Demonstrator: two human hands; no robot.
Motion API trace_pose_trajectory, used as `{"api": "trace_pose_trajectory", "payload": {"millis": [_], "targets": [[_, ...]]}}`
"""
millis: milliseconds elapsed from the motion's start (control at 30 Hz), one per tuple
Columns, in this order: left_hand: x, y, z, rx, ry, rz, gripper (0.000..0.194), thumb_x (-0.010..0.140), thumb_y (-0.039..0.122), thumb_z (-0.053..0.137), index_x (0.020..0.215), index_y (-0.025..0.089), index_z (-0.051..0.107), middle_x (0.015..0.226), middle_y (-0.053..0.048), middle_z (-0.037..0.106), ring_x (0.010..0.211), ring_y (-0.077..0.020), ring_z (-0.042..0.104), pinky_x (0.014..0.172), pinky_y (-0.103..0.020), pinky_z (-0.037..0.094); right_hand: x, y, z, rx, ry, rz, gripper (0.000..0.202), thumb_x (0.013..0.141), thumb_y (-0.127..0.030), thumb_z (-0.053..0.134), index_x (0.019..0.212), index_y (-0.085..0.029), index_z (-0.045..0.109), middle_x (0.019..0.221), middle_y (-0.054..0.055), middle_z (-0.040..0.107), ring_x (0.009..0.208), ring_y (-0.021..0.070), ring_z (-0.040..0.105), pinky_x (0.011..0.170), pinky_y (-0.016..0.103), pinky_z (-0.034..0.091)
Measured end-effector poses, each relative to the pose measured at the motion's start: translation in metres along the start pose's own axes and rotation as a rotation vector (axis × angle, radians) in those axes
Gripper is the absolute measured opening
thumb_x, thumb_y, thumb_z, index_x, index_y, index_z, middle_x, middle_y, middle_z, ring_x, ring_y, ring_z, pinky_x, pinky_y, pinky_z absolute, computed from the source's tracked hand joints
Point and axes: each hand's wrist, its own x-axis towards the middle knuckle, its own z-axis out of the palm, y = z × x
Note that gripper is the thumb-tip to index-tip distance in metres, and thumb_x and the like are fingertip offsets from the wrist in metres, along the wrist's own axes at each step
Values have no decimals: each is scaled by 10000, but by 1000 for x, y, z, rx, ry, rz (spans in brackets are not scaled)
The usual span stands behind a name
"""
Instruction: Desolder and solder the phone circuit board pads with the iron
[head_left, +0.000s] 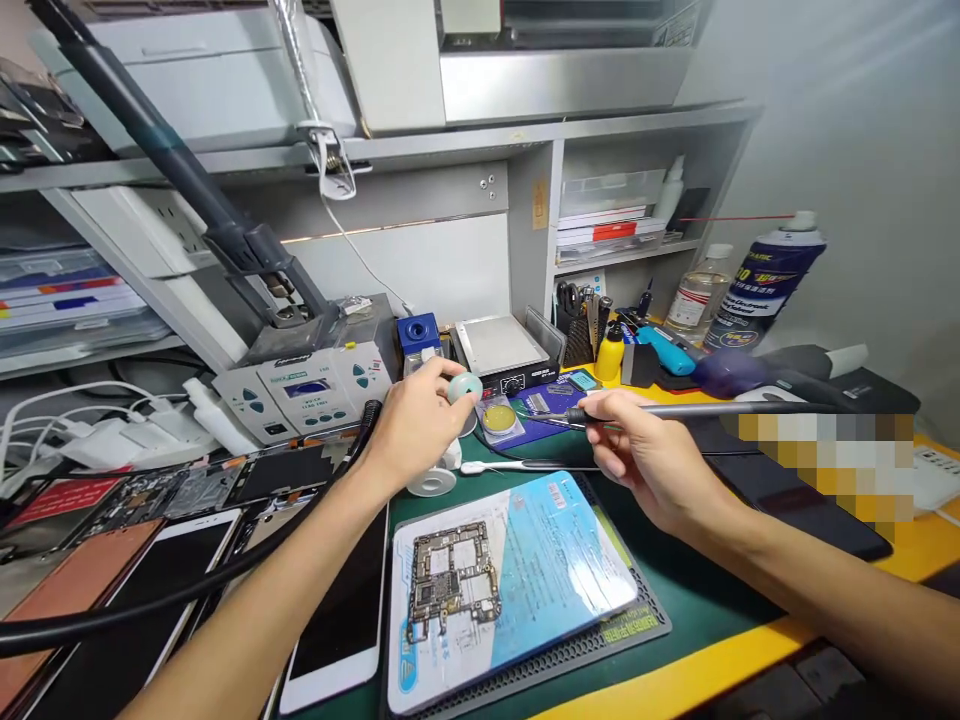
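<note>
My left hand (420, 420) is closed around a small pale green spool (465, 387), held up above the back of the mat. My right hand (645, 450) grips a soldering iron (576, 415) by its dark handle, with the thin tip pointing left and a dark cord running off to the right. Between and below the hands, a bare phone circuit board (454, 580) lies flat on a blue and white box (555, 560). A round tin of yellowish paste (500, 420) stands just behind, between my hands. Neither hand touches the circuit board.
A white-tipped brush (517, 466) and a white reel (431, 483) lie behind the box. Several phones, one with a white frame (334, 630), lie left. A black hose (315, 490) crosses beneath my left forearm. A hot-air station (307, 390) and spray can (769, 280) stand behind.
</note>
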Motion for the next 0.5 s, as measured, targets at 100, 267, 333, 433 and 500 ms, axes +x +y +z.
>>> {"api": "trace_pose_trajectory", "payload": {"millis": [100,267,333,433,500], "targets": [[19,-1,12,76,-25,6,355,1025,377,721,1322,189,678,1301,-94,729,1068,-249,744,910,-467,646,2,0,0,12,-9,6,262,689,-350,823,720,-196,613,585,-55,600,372,39,399,349,174,230],[26,-5,20,158,-31,13,366,1024,380,720,1335,192,674,1324,-99,722,1094,-257,739,931,-482,640,1,-3,-1,23,-18,6,243,696,-355,792,738,-196,614,571,-70,587,376,35,389,352,169,234],[25,-5,21,175,-38,14,364,1026,382,717,1336,195,674,1325,-98,722,1091,-256,740,929,-479,641,1,-4,-2,26,-16,3,235,693,-358,782,745,-194,621,568,-72,588,370,34,389,351,171,231],[23,-3,23,188,-51,15,366,1026,383,717,1337,195,673,1324,-98,722,1089,-256,740,928,-478,642,0,-6,-1,28,-14,-3,229,680,-358,773,767,-192,641,561,-73,588,367,40,397,350,176,232],[22,-2,24,190,-67,15,368,1026,384,717,1337,193,672,1318,-97,724,1083,-254,742,923,-476,643,1,-7,-1,28,-16,-6,228,677,-356,773,767,-191,644,559,-72,589,366,42,399,349,180,233]]}}
